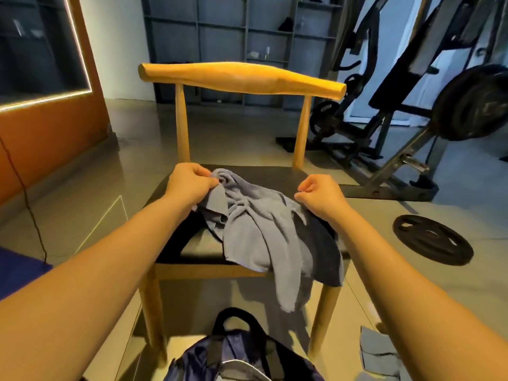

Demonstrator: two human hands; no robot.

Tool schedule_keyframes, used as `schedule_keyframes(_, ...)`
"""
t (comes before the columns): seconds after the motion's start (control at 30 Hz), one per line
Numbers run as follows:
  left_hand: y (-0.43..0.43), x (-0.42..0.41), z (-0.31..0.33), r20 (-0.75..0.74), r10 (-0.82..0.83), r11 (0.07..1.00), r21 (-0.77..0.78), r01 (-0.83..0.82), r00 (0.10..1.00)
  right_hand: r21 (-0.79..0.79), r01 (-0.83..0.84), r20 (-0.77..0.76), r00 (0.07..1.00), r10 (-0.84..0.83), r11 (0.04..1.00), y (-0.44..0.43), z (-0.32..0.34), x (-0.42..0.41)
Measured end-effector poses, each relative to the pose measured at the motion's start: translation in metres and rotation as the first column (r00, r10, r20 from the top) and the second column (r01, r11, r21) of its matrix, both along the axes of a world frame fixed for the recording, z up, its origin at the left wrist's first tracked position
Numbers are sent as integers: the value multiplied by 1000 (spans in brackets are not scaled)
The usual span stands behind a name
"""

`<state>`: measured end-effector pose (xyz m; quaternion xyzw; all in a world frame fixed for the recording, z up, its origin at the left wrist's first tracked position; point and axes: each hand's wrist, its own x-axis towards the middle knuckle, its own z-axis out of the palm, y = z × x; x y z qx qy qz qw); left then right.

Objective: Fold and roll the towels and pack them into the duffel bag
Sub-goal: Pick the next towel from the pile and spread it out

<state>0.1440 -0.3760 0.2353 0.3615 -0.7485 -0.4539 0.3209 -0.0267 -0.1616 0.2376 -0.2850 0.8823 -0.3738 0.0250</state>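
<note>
Left hand [189, 182] pinches the towel [255, 229]; right hand [319, 195] looks curled, seemingly empty. Take two corners, spread flat on the chair [242, 78].

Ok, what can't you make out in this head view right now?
- Duffel bag: cut off by the bottom edge; contents unclear.
- Dark towel: mostly covered by the grey towel.
- Right hand: pinched fingers hide whether it holds cloth.
- Folded cloth on the floor: partly behind the right forearm.
</note>
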Motion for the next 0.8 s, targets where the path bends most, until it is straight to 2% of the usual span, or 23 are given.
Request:
schedule_keyframes(0.07,-3,8,5,7,-10,1000,-23,10,1000,94,45,-9,999,-45,995,9,0,3)
schedule_keyframes(0.13,-2,15,9,39,-45,999,-13,46,998,205,12,78,997,-29,979,18,2,10)
schedule_keyframes(0.23,7,28,15,215,-138,990,41,132,967,357,-80,171,985,19,930,27,2,23)
schedule_keyframes(0.33,10,37,22,342,-197,980,95,174,919,430,-90,120,992,42,898,27,2,31)
schedule_keyframes(0.43,11,45,28,402,-174,985,59,164,899,511,-34,-19,999,50,859,21,-2,41)
schedule_keyframes(0.5,13,48,31,358,-183,983,50,177,916,514,-25,-48,997,58,858,19,-7,44)
schedule_keyframes(0.57,15,48,31,244,-172,985,10,175,954,482,-50,-3,998,58,875,20,-11,43)
schedule_keyframes(0.67,20,45,31,62,-100,989,-107,106,993,386,-97,114,992,57,918,24,-12,37)
schedule_keyframes(0.8,21,41,34,-143,-12,970,-241,-23,990,152,-150,329,940,93,977,46,3,29)
